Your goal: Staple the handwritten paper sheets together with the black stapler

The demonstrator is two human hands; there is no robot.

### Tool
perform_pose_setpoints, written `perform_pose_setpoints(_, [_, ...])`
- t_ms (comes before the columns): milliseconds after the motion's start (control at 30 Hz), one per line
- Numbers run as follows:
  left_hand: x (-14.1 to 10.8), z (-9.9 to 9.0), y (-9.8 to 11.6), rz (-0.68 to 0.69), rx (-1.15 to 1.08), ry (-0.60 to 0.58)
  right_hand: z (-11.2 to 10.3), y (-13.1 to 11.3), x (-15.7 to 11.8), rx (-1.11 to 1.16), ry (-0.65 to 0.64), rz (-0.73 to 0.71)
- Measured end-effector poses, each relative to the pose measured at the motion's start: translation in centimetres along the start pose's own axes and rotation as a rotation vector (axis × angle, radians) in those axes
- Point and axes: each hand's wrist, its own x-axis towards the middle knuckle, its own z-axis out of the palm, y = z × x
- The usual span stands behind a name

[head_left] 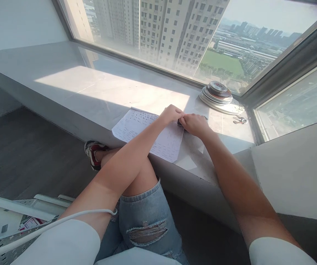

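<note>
My left hand (172,113) is closed, its fingertips meeting my right hand at the right edge of a sheet of paper. My right hand (195,124) is curled around a small dark object (179,122), which is mostly hidden by the fingers. The white paper (141,127), covered with rows of dark writing, lies on the windowsill ledge (100,88) and hangs slightly over its front edge. What my left fingers pinch, if anything, is too small to tell.
A stack of plates (216,97) stands at the right back of the ledge, with keys (240,119) beside it. Window glass rises behind. My crossed legs are below the ledge, and a white perforated basket (31,239) with a white cable (72,214) above is at lower left.
</note>
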Motion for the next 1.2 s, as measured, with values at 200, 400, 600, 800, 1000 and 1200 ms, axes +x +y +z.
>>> perform_pose_setpoints(200, [-0.2, -0.1, 0.5, -0.094, -0.036, 0.018, -0.3, -0.1, 0.0, -0.029, -0.014, -0.018])
perform_pose_setpoints(400, [-0.3, -0.2, 0.4, -0.080, -0.071, 0.014, -0.3, -0.1, 0.0, -0.059, -0.020, -0.042])
perform_pose_setpoints(600, [-0.2, -0.1, -0.4, -0.068, -0.042, 0.021, -0.2, -0.3, 0.0, -0.128, -0.010, -0.099])
perform_pose_setpoints(800, [-0.1, 0.2, -0.5, -0.056, 0.002, 0.052, 0.3, 0.4, 0.2, 0.051, 0.025, -0.030])
perform_pose_setpoints(1000, [0.2, 0.3, -0.7, -0.120, 0.277, 0.107, 1.2, 1.5, 0.0, 0.306, 0.157, 0.014])
perform_pose_setpoints(1200, [0.2, -0.4, -1.9, -0.114, 0.388, 0.052, 1.3, 2.1, 0.0, 0.297, 0.172, 0.118])
